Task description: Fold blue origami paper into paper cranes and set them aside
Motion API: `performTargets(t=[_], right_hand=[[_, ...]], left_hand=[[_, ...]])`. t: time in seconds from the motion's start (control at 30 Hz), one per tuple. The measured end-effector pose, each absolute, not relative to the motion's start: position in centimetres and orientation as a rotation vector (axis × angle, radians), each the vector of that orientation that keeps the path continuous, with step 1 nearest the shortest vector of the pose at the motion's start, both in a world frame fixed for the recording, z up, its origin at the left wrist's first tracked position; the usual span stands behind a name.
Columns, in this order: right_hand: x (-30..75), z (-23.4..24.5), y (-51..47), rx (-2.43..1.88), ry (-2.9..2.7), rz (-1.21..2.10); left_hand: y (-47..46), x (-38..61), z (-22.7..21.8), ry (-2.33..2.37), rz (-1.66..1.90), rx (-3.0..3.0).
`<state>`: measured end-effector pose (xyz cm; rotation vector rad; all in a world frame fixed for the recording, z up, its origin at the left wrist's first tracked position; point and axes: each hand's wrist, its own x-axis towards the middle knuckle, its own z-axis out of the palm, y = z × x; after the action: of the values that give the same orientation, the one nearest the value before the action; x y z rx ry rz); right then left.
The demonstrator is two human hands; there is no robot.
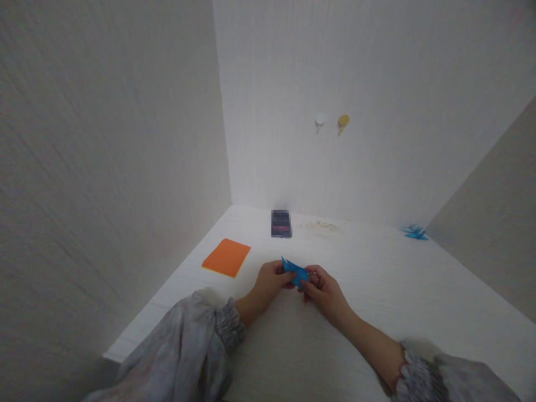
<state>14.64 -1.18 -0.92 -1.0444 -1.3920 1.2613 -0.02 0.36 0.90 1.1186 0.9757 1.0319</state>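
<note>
A piece of folded blue paper (298, 273) is held between my two hands, just above the white table. Its upper left end rises in pointed tips. My left hand (272, 281) pinches the left side, thumb on the near face. On the right edge, the thumb and fingers of my right hand (321, 288) close around the paper. Some fingertips are hidden behind it. Left of my hands lies a stack of orange square paper (226, 257), with a yellow edge showing along its near side.
Several folded blue paper pieces (415, 232) lie at the table's far right corner. A dark, blurred rectangular object (281, 224) sits near the back wall. White (320, 121) and yellow (343, 121) hooks are on that wall. Walls border the white table (377, 290) left and right.
</note>
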Motion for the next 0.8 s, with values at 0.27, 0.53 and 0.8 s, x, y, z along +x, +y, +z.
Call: performTargets(t=[0.27, 0.53, 0.8], right_hand=[[14.4, -0.8, -1.0, -1.168, -1.425, 1.174], [14.5, -0.6, -1.4, -1.381, -1.677, 0.755], [14.7, -0.1, -2.3, -1.303, -1.913, 0.347]], left_hand=[[0.4, 0.1, 0.2, 0.979, 1.041, 1.218], [0.6, 0.3, 0.1, 0.937, 1.083, 1.194], [0.7, 0.1, 0.7, 0.953, 1.131, 1.139]])
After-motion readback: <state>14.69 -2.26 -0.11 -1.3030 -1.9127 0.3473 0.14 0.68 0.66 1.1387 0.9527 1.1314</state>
